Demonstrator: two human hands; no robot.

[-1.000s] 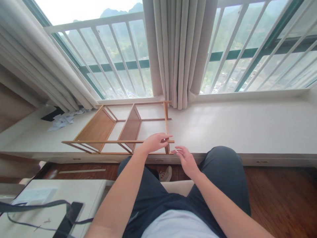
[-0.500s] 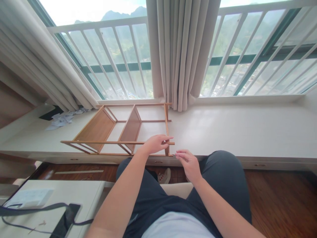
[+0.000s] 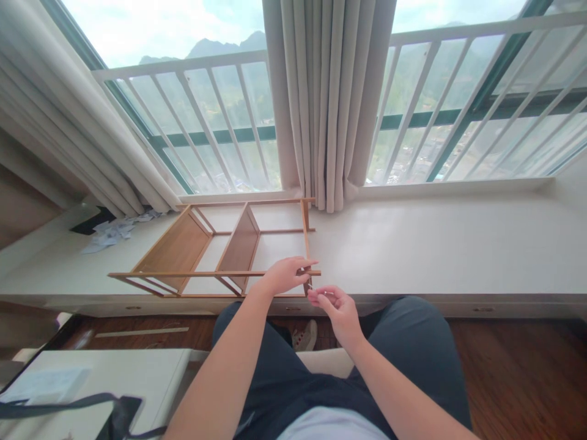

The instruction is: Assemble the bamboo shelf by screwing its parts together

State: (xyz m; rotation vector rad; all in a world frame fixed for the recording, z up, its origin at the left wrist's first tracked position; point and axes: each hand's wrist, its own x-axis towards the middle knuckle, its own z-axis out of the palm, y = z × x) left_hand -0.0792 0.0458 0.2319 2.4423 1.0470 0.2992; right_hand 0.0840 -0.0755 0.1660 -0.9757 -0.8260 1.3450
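A wooden shelf frame (image 3: 257, 274) with two flat panels lies on its side on the white window ledge. My left hand (image 3: 287, 275) grips its near rail close to the right end, thumb below and index finger stretched along the wood. Just right of and below it, my right hand (image 3: 337, 307) is closed in a pinch at the frame's near right corner. A small shiny piece (image 3: 310, 286) pokes out from its fingertips toward the frame. It is too small to tell whether it is a screw or something else.
Scraps of paper (image 3: 110, 233) lie on the ledge (image 3: 426, 244) at the left. Curtains (image 3: 321, 122) hang behind the frame before a barred window. At lower left stands a white table (image 3: 151, 373) with a dark strap (image 3: 59, 406). Drawers sit under the ledge.
My right hand has moved left to the frame's corner, and a small shiny piece now shows at its fingertips. My left hand stays on the rail. The view has tilted slightly upward.
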